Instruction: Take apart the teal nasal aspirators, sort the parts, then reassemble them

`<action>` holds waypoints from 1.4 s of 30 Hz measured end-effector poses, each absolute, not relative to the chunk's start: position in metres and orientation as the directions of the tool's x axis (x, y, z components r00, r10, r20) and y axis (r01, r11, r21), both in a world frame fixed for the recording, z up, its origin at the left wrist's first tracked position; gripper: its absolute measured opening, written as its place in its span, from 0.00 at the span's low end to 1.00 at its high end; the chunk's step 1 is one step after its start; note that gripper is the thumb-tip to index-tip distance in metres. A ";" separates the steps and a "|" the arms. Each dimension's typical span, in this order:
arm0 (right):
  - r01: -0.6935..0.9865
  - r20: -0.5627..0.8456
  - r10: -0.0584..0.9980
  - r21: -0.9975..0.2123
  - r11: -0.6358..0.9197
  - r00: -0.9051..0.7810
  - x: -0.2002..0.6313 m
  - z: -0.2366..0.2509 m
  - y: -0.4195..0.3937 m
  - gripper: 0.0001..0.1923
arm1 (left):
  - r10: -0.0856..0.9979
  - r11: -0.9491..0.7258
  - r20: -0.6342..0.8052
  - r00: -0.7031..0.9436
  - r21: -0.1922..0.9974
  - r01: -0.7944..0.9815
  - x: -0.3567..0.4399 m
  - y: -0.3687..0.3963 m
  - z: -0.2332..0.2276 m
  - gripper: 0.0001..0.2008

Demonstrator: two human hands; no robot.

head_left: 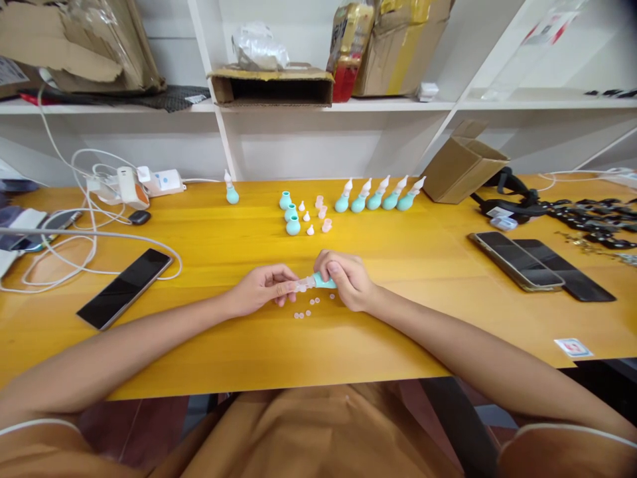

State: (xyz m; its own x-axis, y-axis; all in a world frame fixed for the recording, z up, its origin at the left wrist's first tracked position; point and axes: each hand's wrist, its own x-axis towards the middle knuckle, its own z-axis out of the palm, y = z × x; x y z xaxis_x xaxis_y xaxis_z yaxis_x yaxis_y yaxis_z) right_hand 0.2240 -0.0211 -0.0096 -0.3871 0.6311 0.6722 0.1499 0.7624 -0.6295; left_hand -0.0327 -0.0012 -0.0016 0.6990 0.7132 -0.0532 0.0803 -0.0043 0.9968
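Observation:
My right hand (pixel 348 279) is wrapped round a teal rubber bulb (pixel 324 281), part of a nasal aspirator. With its fingertips my left hand (pixel 263 289) pinches the clear plastic collar (pixel 304 284) at the bulb's mouth; how far the two parts fit together I cannot tell. Several small clear discs (pixel 308 313) lie on the table just below. Beyond my hands stand three open teal bulbs (pixel 292 226), three small pale nozzle tips (pixel 306 216) and three pinkish clear cups (pixel 322 212). Several assembled aspirators (pixel 377 199) stand in a row at the back, and a single aspirator (pixel 231 190) stands left.
A phone (pixel 124 289) and white cables (pixel 74 259) lie left on the wooden table (pixel 223 362). Two phones (pixel 517 259) lie right, near a cardboard box (pixel 462 166) and black straps (pixel 512 196). White shelves (pixel 328 146) holding boxes rise behind.

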 end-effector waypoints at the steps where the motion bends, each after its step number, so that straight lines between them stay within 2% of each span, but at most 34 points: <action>1: 0.147 0.685 0.613 -0.611 0.778 -0.393 0.224 -0.010 -0.021 0.20 | 0.705 0.044 -0.082 0.704 0.996 0.072 -0.032 -0.002 -0.001 0.24; 4: 0.140 0.729 0.527 -0.524 0.840 -0.436 0.226 -0.012 -0.020 0.18 | 0.667 0.251 -0.196 0.719 0.967 0.030 -0.030 -0.006 0.000 0.25; 6: 0.160 0.756 0.441 -0.420 0.894 -0.484 0.229 -0.012 -0.018 0.16 | 0.641 0.362 -0.243 0.728 0.932 -0.007 -0.029 -0.010 0.001 0.26; 9: 0.209 0.773 0.244 -0.147 0.967 -0.585 0.236 -0.008 -0.015 0.13 | 0.621 0.432 -0.252 0.742 0.900 -0.055 -0.030 -0.013 0.002 0.27; 11: 0.199 0.734 0.108 0.038 0.979 -0.671 0.240 -0.004 -0.015 0.11 | 0.603 0.455 -0.255 0.756 0.888 -0.064 -0.031 -0.012 0.002 0.27; 13: 0.173 0.673 0.051 0.115 0.978 -0.738 0.243 0.001 -0.015 0.10 | 0.585 0.463 -0.265 0.767 0.885 -0.048 -0.032 -0.011 0.001 0.27; 17: 0.217 0.658 0.106 0.090 0.972 -0.746 0.246 0.003 -0.017 0.11 | 0.568 0.444 -0.285 0.772 0.896 0.003 -0.033 -0.010 -0.003 0.27; 23: 0.295 0.712 0.103 0.150 0.944 -0.694 0.245 -0.006 -0.016 0.16 | 0.642 0.247 -0.146 0.753 0.969 -0.023 -0.030 -0.013 -0.009 0.24; 28: 0.283 0.738 0.223 -0.045 0.958 -0.637 0.243 -0.009 -0.015 0.17 | 0.714 0.240 -0.127 0.689 0.968 -0.070 -0.026 -0.015 -0.008 0.26; 31: 0.251 0.757 0.224 -0.082 0.965 -0.614 0.241 -0.008 -0.015 0.16 | 0.722 0.227 -0.121 0.681 0.972 -0.067 -0.026 -0.015 -0.007 0.27; 35: 0.247 0.730 0.131 0.053 0.968 -0.671 0.243 -0.005 -0.016 0.13 | 0.709 0.195 -0.133 0.693 0.981 -0.012 -0.028 -0.015 -0.007 0.27; 39: 0.250 0.611 0.062 0.227 0.941 -0.789 0.246 -0.003 -0.019 0.14 | 0.673 0.270 -0.197 0.713 0.963 0.010 -0.029 -0.014 -0.007 0.29; 42: 0.251 0.577 0.056 0.264 0.931 -0.815 0.245 -0.002 -0.021 0.13 | 0.684 0.312 -0.222 0.694 0.950 -0.004 -0.028 -0.014 -0.006 0.31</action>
